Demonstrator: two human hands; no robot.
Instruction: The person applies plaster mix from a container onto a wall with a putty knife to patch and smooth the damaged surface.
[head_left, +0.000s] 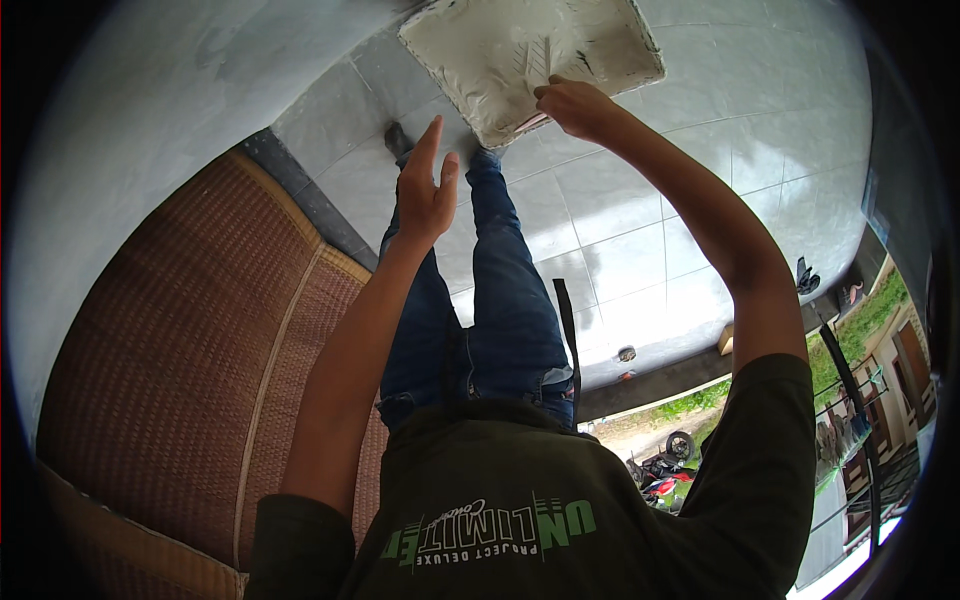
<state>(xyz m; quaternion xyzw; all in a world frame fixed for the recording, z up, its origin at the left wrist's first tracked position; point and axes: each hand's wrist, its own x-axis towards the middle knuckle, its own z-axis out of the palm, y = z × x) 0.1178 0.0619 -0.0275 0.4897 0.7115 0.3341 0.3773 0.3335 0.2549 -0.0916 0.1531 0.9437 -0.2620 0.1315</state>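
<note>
At the top of the view a shallow square tray (445,85) is coated with thick, wet-looking white paste or paint (590,45). My right hand (575,106) is at the tray's near right edge with its fingers curled closed. A pale, streaked strip (539,62) runs from the fingers into the white stuff, and a pinkish stick-like piece (531,122) shows beside them at the rim. What the fingers grip is too unclear to name. My left hand (428,197) hovers above my legs, left of the tray, empty, with fingers stretched out and thumb apart.
Grey tiles (620,245) cover the floor under my feet. A pale wall (190,110) rises at left, with a brown woven mat (190,330) near it. Dark sandals (806,277) lie at right. Beyond the floor's edge are a motorcycle (665,470) and grass.
</note>
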